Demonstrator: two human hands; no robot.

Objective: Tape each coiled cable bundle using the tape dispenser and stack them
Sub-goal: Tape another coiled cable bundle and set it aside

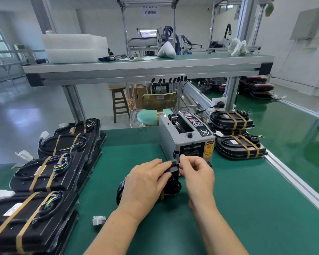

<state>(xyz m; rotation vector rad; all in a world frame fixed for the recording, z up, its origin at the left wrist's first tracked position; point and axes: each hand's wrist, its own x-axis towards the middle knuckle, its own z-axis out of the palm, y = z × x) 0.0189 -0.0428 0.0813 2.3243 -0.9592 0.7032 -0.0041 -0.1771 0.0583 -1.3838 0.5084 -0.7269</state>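
A black part with a coiled cable bundle (170, 183) stands tilted on the green mat, just in front of the grey tape dispenser (187, 138). My left hand (145, 183) grips the bundle from the left, fingers wrapped over its top. My right hand (196, 169) pinches a strip of black tape (174, 163) at the bundle's top edge, right below the dispenser's outlet. Most of the bundle is hidden under my left hand; its white connector (98, 220) lies on the mat at the lower left.
Several black units wrapped in tan bands (48, 170) lie in a row along the left edge. Stacks of banded units (238, 137) sit right of the dispenser, next to an aluminium rail (291, 179). A shelf (147, 68) spans overhead, with short black tape strips (168, 80) hanging from its edge.
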